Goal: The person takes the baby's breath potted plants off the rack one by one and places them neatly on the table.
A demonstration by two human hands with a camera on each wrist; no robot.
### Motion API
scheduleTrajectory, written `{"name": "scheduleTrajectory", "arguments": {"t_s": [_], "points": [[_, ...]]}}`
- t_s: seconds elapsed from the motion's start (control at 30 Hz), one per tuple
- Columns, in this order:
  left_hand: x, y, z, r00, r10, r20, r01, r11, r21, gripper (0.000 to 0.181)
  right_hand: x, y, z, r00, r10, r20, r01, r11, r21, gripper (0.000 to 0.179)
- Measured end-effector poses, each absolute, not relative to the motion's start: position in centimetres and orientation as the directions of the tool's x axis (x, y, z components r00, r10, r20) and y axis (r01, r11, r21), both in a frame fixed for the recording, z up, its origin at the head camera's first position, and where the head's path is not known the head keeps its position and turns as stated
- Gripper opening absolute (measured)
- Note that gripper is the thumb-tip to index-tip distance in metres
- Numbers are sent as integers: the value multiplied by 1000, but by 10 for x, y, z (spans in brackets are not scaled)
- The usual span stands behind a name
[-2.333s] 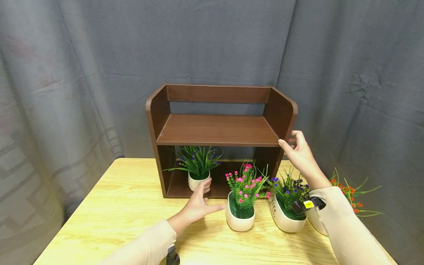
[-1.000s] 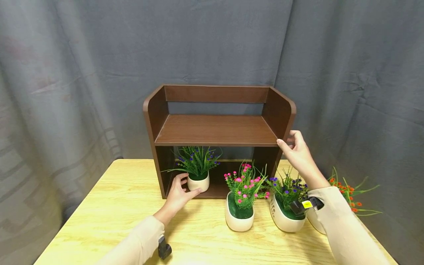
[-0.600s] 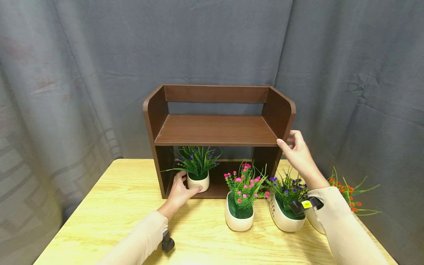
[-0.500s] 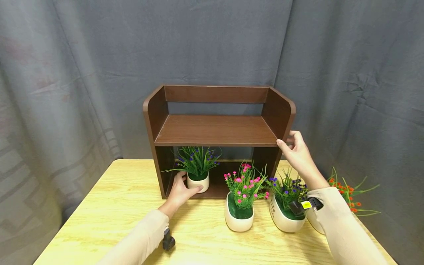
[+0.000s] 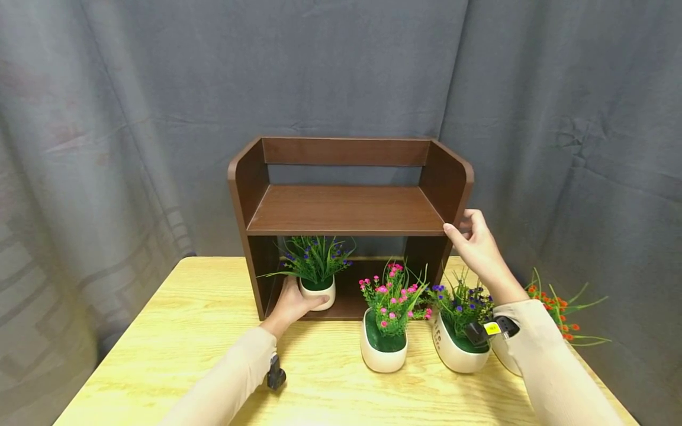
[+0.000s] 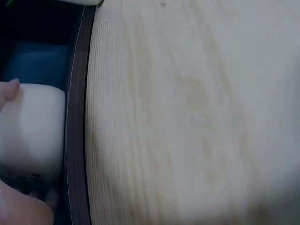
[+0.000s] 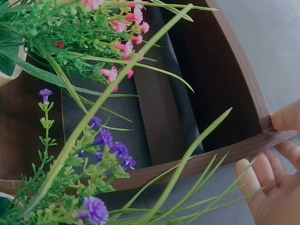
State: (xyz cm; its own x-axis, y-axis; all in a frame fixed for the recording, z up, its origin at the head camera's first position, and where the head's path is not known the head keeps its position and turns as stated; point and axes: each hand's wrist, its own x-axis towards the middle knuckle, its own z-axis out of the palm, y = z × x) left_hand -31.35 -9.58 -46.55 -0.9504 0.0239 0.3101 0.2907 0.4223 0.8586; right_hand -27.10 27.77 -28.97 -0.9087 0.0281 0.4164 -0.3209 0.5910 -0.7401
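A potted plant (image 5: 318,290) with blue-purple flowers and a white pot stands on the lower level of a dark brown two-tier shelf (image 5: 346,207), near its left side. My left hand (image 5: 293,300) holds that pot from the left, thumb across its front and the other fingers hidden behind it. In the left wrist view the white pot (image 6: 35,129) sits just inside the shelf's front edge, thumb and fingers on either side. My right hand (image 5: 479,248) grips the shelf's right side panel, its thumb at the front edge and its fingers round the outer face.
On the wooden table (image 5: 176,343), in front of the shelf, stand a pink-flowered potted plant (image 5: 385,355), a purple-flowered one (image 5: 460,355) with lettering, and an orange-flowered one (image 5: 559,313) partly behind the right sleeve. Grey curtains (image 5: 351,71) hang behind.
My left hand has gone from the right of the purple-flowered pot to its left, then further in around it. The pot has barely shifted. My right hand has stayed on the shelf's side.
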Motion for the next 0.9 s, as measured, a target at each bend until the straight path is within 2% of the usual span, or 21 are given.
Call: {"name": "scheduleTrajectory", "arguments": {"t_s": [0.2, 0.3, 0.57, 0.9], "points": [[-326, -94, -467, -922, 106, 372, 386, 318, 866, 90, -271, 278, -290, -906, 30, 422, -323, 593, -738, 58], [-327, -93, -467, -919, 127, 374, 395, 281, 875, 85, -271, 277, -290, -906, 30, 421, -323, 594, -737, 58], [-328, -91, -466, -928, 125, 351, 372, 281, 885, 79, -270, 277, -289, -903, 28, 430, -331, 594, -733, 56], [-328, -92, -467, -945, 87, 315, 326, 315, 891, 81, -270, 277, -290, -907, 24, 420, -328, 586, -741, 56]]}}
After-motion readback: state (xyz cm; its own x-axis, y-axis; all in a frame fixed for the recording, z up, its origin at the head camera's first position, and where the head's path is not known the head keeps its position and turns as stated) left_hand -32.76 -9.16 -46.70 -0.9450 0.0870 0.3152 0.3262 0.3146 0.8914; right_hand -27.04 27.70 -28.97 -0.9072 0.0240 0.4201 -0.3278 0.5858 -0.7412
